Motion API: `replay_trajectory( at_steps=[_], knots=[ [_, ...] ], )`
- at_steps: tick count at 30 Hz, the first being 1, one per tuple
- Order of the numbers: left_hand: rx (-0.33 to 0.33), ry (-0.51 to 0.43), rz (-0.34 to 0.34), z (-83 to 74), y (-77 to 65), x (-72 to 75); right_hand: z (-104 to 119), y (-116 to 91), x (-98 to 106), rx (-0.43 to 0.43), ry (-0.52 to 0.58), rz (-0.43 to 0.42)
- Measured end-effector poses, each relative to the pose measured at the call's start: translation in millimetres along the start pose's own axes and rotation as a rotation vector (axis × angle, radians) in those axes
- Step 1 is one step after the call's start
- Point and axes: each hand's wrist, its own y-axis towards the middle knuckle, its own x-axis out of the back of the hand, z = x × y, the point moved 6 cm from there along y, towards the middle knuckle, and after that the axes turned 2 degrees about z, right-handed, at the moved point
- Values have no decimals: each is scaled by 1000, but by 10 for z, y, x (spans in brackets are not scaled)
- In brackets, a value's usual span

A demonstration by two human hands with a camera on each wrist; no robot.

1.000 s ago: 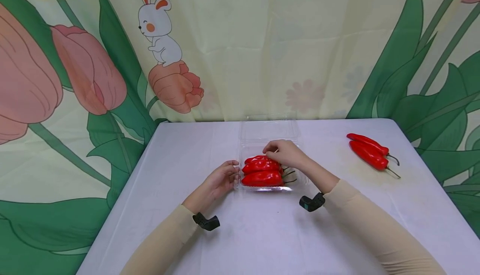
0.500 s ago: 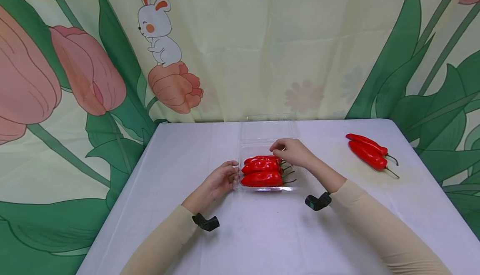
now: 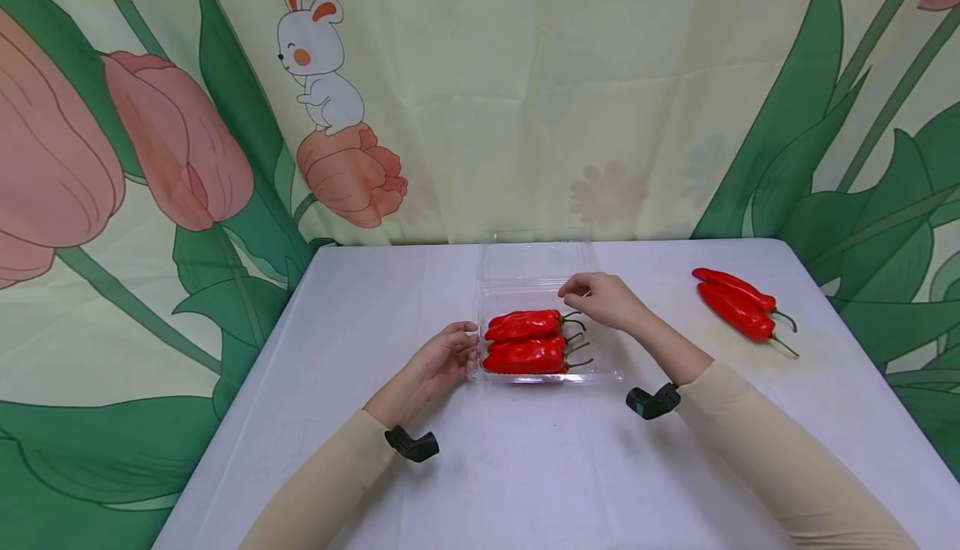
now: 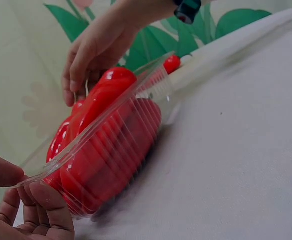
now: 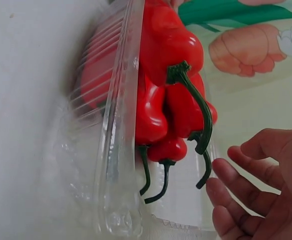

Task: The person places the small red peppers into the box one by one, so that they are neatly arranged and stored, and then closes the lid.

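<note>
A clear plastic clamshell box (image 3: 525, 297) stands mid-table with several glossy red peppers (image 3: 525, 357) in it, their green stems (image 5: 202, 115) pointing right. At the box's left side, my left hand (image 3: 438, 362) pinches the rim (image 4: 60, 160) between thumb and fingers, as the left wrist view shows. Over the box's right back part is my right hand (image 3: 606, 300). Its loosely bent fingers (image 5: 238, 180) hold nothing and lie close beside the stems in the right wrist view. The peppers overlap and partly hide one another.
The box's transparent lid (image 3: 536, 262) lies open toward the back, near the curtain (image 3: 480, 100). Two more red peppers (image 3: 738, 310) lie at the table's right side. A white cloth covers the table (image 3: 525, 467).
My right hand has let go of the rearmost pepper and moved right, away from it. That pepper now rests against the one in front. The left hand has stayed at the rim.
</note>
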Motion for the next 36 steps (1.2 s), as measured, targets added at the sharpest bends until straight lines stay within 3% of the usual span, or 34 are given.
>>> replay_trajectory(
  at_steps=[10, 36],
  knots=[
    [-7, 7, 10, 1, 2, -7, -96, -37, 96, -4, -4, -20],
    [-3, 5, 8, 10, 32, 7, -500, -268, 391, -116, 14, -70]
  ],
)
